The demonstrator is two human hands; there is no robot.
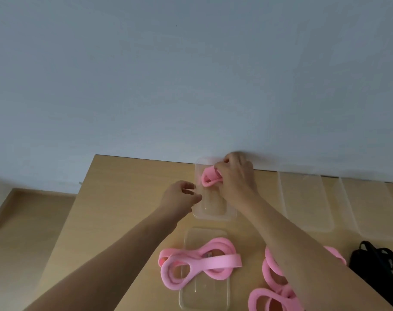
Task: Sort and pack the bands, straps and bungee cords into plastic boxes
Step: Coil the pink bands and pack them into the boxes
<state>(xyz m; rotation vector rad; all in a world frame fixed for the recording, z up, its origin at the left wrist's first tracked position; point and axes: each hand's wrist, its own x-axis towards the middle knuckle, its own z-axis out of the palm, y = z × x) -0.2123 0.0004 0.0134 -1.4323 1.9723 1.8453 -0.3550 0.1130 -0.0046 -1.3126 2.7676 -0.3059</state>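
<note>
Right hand fingers clench a folded pink band into the box at twelve o'clock, left hand relaxed beside it; released early, it may spring out

The right hand grips a folded pink band inside a clear plastic box near the far edge of the table. The left hand, fingers loosely curled, touches that box's left wall. Nearer, a pile of pink bands lies across a second clear box. More pink bands lie to its right, and a black strap bundle by the right edge
</note>
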